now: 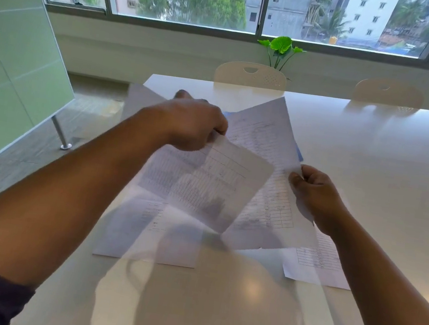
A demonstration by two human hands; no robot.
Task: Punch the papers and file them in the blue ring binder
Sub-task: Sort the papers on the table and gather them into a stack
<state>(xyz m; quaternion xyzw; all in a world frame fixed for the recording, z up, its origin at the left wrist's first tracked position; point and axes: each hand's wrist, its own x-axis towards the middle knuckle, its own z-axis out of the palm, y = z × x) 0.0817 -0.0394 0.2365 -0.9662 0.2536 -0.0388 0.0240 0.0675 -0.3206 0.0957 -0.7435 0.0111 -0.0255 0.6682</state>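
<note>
Here the person holds printed sheets above the white table [348, 161]. The left hand [194, 125] is raised over the middle of the table, fingers curled, pinching the upper edge of one sheet [212, 187] that hangs tilted below it. The right hand [315, 195] pinches the right edge of a second sheet [264, 142], which slopes up and away toward the far side. Both held sheets are motion-blurred; the ruled tables printed on them are visible but not legible. More papers lie flat on the table: one [140, 235] beneath the left forearm, another [315, 265] beneath the right wrist. A blue edge [299, 154], likely the ring binder, shows behind the second sheet; most of it is hidden. Two white chairs [251, 75] stand at the far side, with a green plant [281, 46] by the window
</note>
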